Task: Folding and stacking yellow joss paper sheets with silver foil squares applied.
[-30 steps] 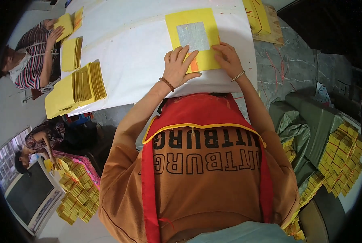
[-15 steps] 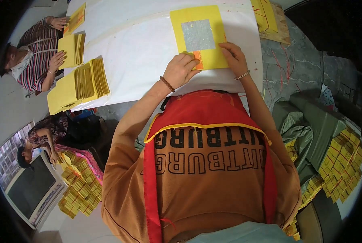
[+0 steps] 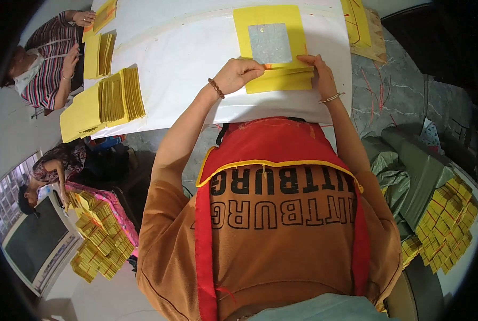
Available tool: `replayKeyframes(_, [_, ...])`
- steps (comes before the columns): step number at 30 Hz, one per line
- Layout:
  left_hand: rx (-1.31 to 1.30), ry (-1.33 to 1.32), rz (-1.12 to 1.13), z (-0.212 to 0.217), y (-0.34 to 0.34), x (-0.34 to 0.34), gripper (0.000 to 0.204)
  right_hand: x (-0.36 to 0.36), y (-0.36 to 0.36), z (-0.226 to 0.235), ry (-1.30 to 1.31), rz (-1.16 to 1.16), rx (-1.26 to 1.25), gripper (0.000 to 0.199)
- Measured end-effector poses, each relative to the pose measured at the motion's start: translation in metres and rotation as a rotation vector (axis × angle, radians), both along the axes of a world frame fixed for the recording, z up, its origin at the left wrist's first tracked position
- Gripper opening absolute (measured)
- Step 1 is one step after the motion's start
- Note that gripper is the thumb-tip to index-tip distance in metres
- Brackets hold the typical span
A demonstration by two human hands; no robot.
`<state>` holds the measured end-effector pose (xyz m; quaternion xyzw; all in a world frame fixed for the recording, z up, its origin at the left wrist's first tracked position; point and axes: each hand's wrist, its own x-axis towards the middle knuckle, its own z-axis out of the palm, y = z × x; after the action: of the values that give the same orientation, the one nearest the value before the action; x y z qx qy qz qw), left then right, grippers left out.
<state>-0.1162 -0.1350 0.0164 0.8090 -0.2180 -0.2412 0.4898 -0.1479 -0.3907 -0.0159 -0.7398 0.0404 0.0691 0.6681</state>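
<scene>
White-covered counter (image 3: 169, 80) under your hands; a seam runs across it beyond them. Grey marbled floor (image 3: 402, 59) off to the right of your hands, red strings (image 3: 379, 96) scattered on it. Green-grey covering (image 3: 410, 168) lower right, with yellow bundles (image 3: 445, 224) piled beside it.

Yellow sheet (image 3: 298, 32) lies on the counter straight ahead, between your hands and past them, its near part raised in a fold. Silver square (image 3: 269, 44) on it, just beyond your fingertips. Your hands are apart from each other: left hand (image 3: 239, 74) pinches the sheet at an orange patch by the fold; right hand (image 3: 322, 77) touches the right edge with bent fingers. Whether the right one grips, you cannot tell from here; its thumb is hard to make out.

Most of the orange patch is hidden by your left fingers. Far end of the counter cut off above. Sheets in the stacks too tightly packed to count.

Count: one sheet with one square in front of you; two stacks of yellow folders, a smaller (image 3: 101, 55) and a larger (image 3: 105, 101), well left of your hands; two other people, striped top (image 3: 49, 40) and patterned top (image 3: 54, 166), both left.
</scene>
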Motion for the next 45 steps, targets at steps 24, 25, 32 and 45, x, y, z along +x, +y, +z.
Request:
replayKeyframes(24, [-0.095, 0.299, 0.007, -0.01, 0.002, 0.019, 0.018, -0.004, -0.004, -0.03, -0.014, -0.011, 0.028, 0.027])
replayKeyframes(25, [-0.058, 0.293, 0.018, -0.009, 0.002, 0.017, 0.019, -0.004, -0.001, -0.023, -0.014, -0.004, 0.025, 0.027])
replayKeyframes(32, [-0.085, -0.419, 0.125, -0.005, 0.01, -0.011, 0.029, -0.002, 0.004, -0.011, -0.018, -0.027, 0.04, 0.022])
replayKeyframes(45, [0.281, -1.03, -0.047, 0.006, 0.011, -0.021, 0.035, 0.003, -0.004, 0.033, -0.839, 0.245, -0.897, 0.028])
